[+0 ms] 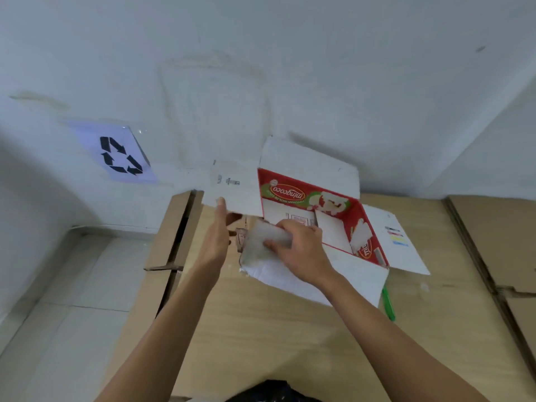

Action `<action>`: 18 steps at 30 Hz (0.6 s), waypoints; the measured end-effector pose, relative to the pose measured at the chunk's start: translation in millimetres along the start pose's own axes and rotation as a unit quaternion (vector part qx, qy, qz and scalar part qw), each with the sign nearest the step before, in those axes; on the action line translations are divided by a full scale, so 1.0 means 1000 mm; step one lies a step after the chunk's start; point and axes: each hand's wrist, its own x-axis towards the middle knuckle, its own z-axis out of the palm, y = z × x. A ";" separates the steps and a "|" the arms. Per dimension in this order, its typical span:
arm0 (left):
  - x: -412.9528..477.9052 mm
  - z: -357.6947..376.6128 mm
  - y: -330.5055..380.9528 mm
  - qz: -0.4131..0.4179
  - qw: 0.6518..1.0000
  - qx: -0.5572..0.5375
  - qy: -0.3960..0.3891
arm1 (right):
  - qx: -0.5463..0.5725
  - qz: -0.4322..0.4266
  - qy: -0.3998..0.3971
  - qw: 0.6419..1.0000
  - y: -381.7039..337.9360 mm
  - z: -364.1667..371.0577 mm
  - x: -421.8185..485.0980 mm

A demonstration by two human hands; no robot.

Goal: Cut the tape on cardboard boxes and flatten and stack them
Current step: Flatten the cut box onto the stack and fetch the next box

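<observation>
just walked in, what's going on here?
A person is breaking down a red-and-white box that sits, flaps open, on flattened brown cardboard. The left hand rests with straight fingers against the box's white left flap. The right hand grips a crumpled whitish wad, maybe tape or plastic, at the box's near corner. A green-handled tool lies unheld beside the box. The box is not flat yet.

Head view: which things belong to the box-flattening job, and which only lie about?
Job: red-and-white box; left hand on its flap; right hand gripping a crumpled wad; green tool; flattened cardboard underneath.
Lying about: recycling sign; dark object at the bottom edge.
</observation>
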 end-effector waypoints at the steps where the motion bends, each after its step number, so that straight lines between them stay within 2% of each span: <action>1: -0.001 -0.001 0.002 0.034 0.999 -0.015 -0.003 | 0.036 -0.001 0.020 0.999 -0.006 -0.009 0.004; 5: 0.002 -0.004 0.008 0.074 0.995 -0.063 0.008 | 0.198 0.007 0.062 0.978 -0.033 -0.055 0.022; 9: 0.011 0.001 0.015 0.089 0.993 -0.067 -0.031 | 0.358 0.014 0.096 0.929 -0.041 -0.092 0.033; 13: 0.020 0.004 0.026 0.158 0.984 -0.044 -0.070 | 0.549 0.045 0.076 0.831 -0.032 -0.115 0.030; 16: 0.029 0.003 0.032 0.167 0.983 -0.005 -0.080 | 0.647 0.081 0.054 0.756 -0.023 -0.124 0.025; 18: 0.030 0.004 0.038 0.163 0.984 0.024 -0.070 | 0.657 0.127 0.101 0.736 -0.015 -0.124 0.023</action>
